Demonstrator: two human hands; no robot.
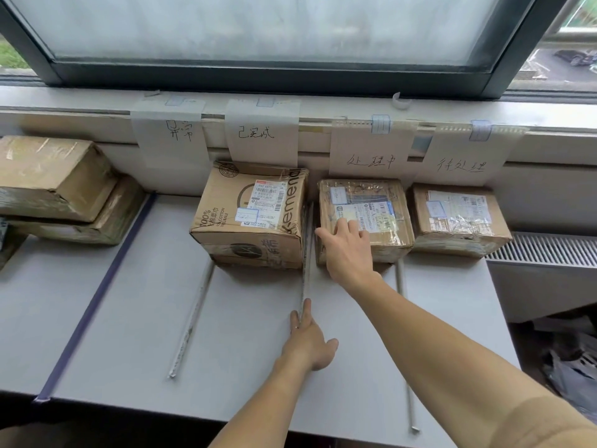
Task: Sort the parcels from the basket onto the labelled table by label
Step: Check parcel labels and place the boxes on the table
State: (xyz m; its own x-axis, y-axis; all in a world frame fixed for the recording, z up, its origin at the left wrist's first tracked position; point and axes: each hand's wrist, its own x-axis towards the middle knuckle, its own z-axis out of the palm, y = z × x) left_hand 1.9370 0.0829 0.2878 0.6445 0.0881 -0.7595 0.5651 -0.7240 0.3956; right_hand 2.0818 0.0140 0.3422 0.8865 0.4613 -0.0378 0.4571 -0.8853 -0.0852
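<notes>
Three parcels (248, 215) are placed at twelve o'clock; right hand (347, 250) is laid flat on one, left hand (308, 341) flat on desk (245, 318).

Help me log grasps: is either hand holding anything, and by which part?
Nothing is gripped. The right hand rests straight-fingered on the middle parcel, near-left top corner; the left hand lies flat on the table.
</notes>
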